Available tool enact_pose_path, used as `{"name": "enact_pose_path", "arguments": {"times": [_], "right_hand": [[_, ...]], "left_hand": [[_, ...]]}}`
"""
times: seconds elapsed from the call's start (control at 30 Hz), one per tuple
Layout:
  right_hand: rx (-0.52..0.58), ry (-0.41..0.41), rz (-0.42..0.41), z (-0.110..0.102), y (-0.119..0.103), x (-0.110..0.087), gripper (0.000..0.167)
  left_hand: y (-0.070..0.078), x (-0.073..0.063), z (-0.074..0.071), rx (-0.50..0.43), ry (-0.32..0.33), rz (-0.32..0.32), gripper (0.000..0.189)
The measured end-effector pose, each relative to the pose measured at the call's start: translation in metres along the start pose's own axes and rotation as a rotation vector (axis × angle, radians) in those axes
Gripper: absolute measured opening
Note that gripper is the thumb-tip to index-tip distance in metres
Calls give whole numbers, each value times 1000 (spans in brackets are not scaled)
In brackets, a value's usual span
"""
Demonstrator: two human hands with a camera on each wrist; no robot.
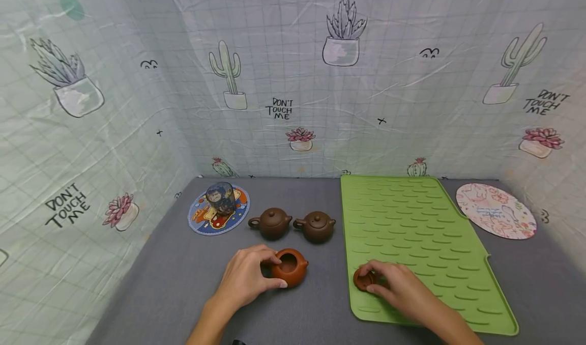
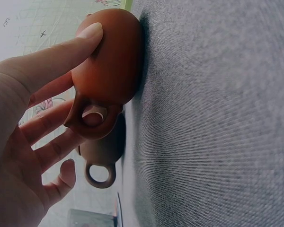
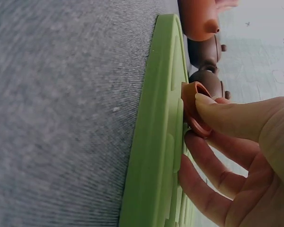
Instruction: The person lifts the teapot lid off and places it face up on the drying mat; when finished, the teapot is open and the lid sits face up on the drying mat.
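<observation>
An orange-brown clay teapot [image 1: 297, 276] without its lid stands on the grey cloth, spout to the right. My left hand [image 1: 249, 274] grips it from the left, thumb on the near side and fingers at the far side; its handle [image 2: 91, 125] shows below the thumb in the left wrist view. On the near left corner of the green mat [image 1: 393, 223], my right hand [image 1: 396, 284] pinches a small teapot lid [image 1: 363, 280] of the same colour between thumb and fingers. The lid lies upside down, its hollow inner rim facing up.
Two dark brown lidded teapots, the left one [image 1: 272, 224] and the right one [image 1: 317, 227], stand side by side behind the orange teapot. A dark glass [image 1: 221, 198] sits on a blue round placemat [image 1: 200, 223] at back left. At back right lies a pink floral placemat [image 1: 496, 210].
</observation>
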State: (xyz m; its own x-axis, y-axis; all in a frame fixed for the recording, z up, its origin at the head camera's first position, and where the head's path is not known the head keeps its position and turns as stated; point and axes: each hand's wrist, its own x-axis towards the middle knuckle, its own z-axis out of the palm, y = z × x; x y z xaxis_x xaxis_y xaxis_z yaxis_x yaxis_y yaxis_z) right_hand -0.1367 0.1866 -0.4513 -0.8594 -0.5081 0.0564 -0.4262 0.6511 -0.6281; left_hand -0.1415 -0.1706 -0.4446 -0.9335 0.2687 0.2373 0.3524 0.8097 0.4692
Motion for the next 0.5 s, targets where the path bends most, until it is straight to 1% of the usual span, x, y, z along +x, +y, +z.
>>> {"name": "enact_pose_path", "arguments": {"times": [0.23, 0.5], "right_hand": [[-10, -18, 16, 0, 0, 2, 24], [24, -34, 5, -2, 1, 2, 22]], "left_hand": [[0, 0, 1, 10, 17, -5, 36], [1, -1, 1, 12, 5, -1, 36]]}}
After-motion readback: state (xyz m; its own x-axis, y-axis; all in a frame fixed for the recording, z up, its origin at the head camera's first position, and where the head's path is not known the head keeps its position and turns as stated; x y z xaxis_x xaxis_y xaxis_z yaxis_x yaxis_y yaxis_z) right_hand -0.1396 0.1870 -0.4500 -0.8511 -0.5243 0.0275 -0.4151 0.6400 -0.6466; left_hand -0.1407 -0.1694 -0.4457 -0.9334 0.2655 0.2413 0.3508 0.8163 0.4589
